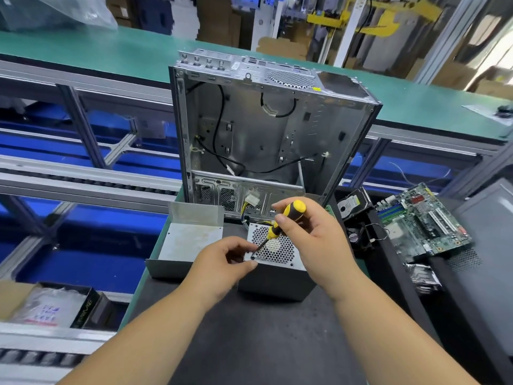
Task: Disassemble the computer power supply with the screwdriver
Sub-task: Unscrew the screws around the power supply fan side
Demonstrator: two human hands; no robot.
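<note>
The grey power supply [277,282] sits on the black mat, its perforated fan grille facing up. My right hand [313,240] grips a yellow-and-black screwdriver [288,215], whose tip rests at the grille's near-left corner screw. My left hand [224,259] holds that same corner, thumb on the front edge and fingers curled on top. Yellow and black wires run from the supply's far side toward the case.
An open, gutted computer case [266,129] stands upright right behind the supply. A bent metal cover [188,240] lies to its left. A hard drive [352,207], a motherboard [422,220] and a heatsink [424,279] lie to the right. Conveyor rails run on the left.
</note>
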